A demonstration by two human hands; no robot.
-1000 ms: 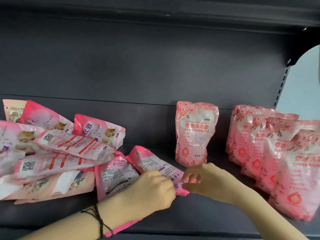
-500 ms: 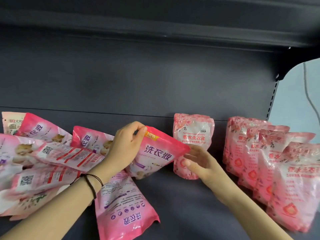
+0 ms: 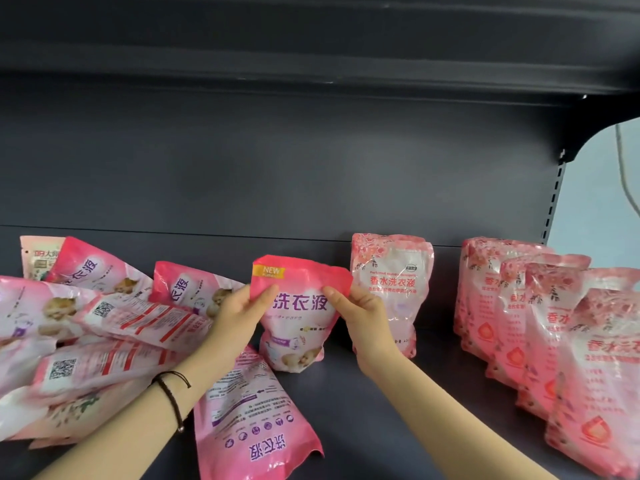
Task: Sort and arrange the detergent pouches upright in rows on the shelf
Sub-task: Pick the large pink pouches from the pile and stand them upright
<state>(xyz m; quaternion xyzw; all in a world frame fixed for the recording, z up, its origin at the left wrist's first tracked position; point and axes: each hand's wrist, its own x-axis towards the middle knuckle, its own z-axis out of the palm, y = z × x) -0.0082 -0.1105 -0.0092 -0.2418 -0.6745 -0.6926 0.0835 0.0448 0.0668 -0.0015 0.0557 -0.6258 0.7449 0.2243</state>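
My left hand [image 3: 239,315] and right hand [image 3: 363,317] pinch the bright-pink detergent pouch [image 3: 298,336] by its top corners, upright on the shelf [image 3: 374,410]. If I release it unsettled, its soft base may let it topple.

Background stuff only: behind everything there's a dark grey back panel [image 3: 277,168], matte and plain, with one thin horizontal seam [image 3: 173,230] running across it low down. Overhead is the underside of the next deck up [image 3: 311,39], same dark grey, with a rounded front lip. Off to the right the panel ends at a slotted upright [image 3: 554,202], a column of little slots down it, and a curved dark bracket [image 3: 599,116] sits above that. Past the upright it's a pale blue wall [image 3: 595,209] with a thin grey cable [image 3: 621,157] hanging down it. Oh, and a black cord bracelet [image 3: 171,396] around my left wrist, its knotted end dangling.
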